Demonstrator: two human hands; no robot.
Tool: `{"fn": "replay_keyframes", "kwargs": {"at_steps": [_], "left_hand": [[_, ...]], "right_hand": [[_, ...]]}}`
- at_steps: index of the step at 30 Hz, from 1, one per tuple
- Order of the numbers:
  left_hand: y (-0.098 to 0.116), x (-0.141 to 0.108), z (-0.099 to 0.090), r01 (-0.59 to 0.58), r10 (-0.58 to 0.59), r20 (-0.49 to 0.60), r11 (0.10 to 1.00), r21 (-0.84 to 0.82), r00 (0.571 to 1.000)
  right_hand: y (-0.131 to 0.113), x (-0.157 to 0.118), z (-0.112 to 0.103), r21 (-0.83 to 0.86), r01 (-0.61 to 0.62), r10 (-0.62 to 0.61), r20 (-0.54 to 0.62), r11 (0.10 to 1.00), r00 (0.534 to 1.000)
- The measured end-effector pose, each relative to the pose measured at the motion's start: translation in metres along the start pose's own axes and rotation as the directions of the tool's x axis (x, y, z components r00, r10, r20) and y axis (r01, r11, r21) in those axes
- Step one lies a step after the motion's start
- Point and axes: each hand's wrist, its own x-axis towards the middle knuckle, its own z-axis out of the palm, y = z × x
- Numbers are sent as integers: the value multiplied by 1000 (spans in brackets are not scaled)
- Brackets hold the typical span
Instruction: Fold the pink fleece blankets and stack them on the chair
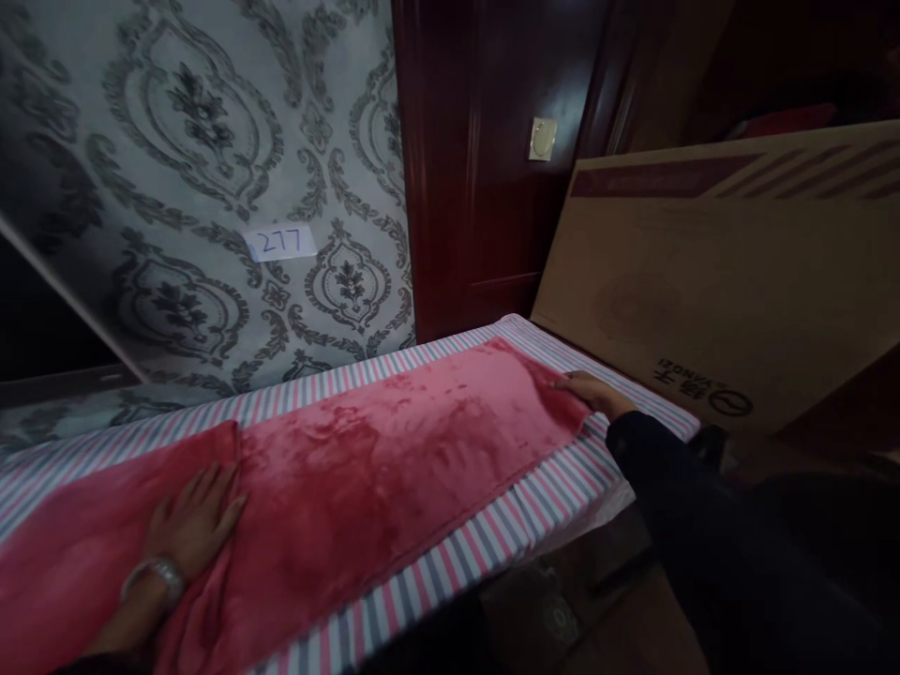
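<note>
A long pink-red plush blanket (394, 459) lies spread along a table under a striped cloth (450, 572). Its left part is doubled over, with a folded edge running across near my left hand (193, 520). That hand rests flat on the folded layer, fingers stretched out, a metal band round the wrist. At the far right end, my right hand (594, 392) has its fingers closed on the blanket's edge, which is slightly lifted there. The right thumb and fingertips are partly hidden by the fabric.
A large cardboard box (703, 272) leans behind the table's right end. Behind stand a dark red door panel (485, 187) and a patterned wall (211, 169) bearing a paper label (282, 243) marked 277. A dark screen-like panel (49, 319) is at far left.
</note>
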Motion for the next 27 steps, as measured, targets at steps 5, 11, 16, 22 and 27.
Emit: {"fn": "replay_keyframes", "kwargs": {"at_steps": [5,11,16,22,27], "left_hand": [[6,-7,-11,-13,9,-38,996,-91,999],[10,-13,-12,-13,7,-38,988,-156,999],[9,-16,-23,9,-6,16,981,-192,1000],[45,-1,-70,69,-66,32,686,-725,997],[131,22,-83,179,-34,178,351,-919,983]], "right_hand": [[-66,-35,48,56,283,-285,44,958,957],[-111,-128,161,-317,749,-681,314,582,662],[-85,-182,221,-423,775,-621,466,470,630],[-46,-199,224,-485,742,-645,389,463,658],[-10,-204,224,-509,749,-778,219,424,589]]}}
